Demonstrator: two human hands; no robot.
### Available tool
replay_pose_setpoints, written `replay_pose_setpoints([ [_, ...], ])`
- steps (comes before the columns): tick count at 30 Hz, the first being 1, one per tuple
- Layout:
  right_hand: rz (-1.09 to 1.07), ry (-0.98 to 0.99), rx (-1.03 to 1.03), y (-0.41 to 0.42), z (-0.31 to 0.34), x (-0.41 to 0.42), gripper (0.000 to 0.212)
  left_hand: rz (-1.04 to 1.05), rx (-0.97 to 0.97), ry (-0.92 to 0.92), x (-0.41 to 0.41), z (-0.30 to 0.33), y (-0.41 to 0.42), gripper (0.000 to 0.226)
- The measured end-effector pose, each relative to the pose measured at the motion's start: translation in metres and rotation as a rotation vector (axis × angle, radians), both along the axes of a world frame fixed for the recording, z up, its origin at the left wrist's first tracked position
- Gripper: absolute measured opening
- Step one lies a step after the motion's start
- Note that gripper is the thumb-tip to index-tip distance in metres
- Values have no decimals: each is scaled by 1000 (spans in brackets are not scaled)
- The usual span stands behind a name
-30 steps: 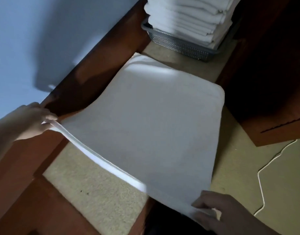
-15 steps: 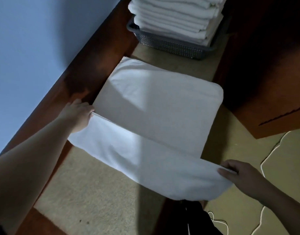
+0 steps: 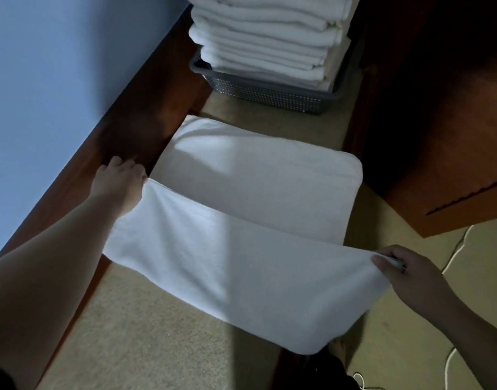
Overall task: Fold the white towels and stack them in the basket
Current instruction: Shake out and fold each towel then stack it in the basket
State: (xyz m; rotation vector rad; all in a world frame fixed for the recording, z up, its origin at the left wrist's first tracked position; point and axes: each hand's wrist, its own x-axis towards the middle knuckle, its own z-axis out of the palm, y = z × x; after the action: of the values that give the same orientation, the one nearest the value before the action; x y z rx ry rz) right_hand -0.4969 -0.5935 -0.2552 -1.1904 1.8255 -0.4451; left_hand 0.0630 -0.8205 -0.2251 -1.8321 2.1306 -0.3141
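White towel (image 3: 241,235) on the beige floor (image 3: 146,342), near half lifted and doubled back; left hand (image 3: 120,181) pinching its left corner, right hand (image 3: 405,274) gripping the right corner. Far off, grey basket (image 3: 270,94) stacked with folded towels (image 3: 270,32). No readable writing.

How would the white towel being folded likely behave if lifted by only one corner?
Probably floppy: the white towel sags between the left hand and right hand. Likely light, since pinched corners carry the raised flap. It would probably unfold, as nothing visible holds the layers together.
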Motion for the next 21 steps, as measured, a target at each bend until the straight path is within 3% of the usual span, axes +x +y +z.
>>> replay_pose_setpoints([
  [3,-41,-1,15,-6,-4,-4,8,-4,-19,21,-4,-5,-10,21],
  [8,-33,45,76,-9,-21,-8,11,85,152,-59,-20,-18,-14,23],
  [13,57,30,126,-18,-29,-12,6,39,492,148,-45,-25,-15,51],
  [16,119,36,157,-23,-30,-16,9,-25,485,123,-56,-31,-19,36],
  [19,98,61,147,-28,-26,-20,16,-81,442,8,-59,-31,-28,33],
  [21,85,64,118,-30,-23,-22,17,-68,413,29,-56,-29,-33,33],
])
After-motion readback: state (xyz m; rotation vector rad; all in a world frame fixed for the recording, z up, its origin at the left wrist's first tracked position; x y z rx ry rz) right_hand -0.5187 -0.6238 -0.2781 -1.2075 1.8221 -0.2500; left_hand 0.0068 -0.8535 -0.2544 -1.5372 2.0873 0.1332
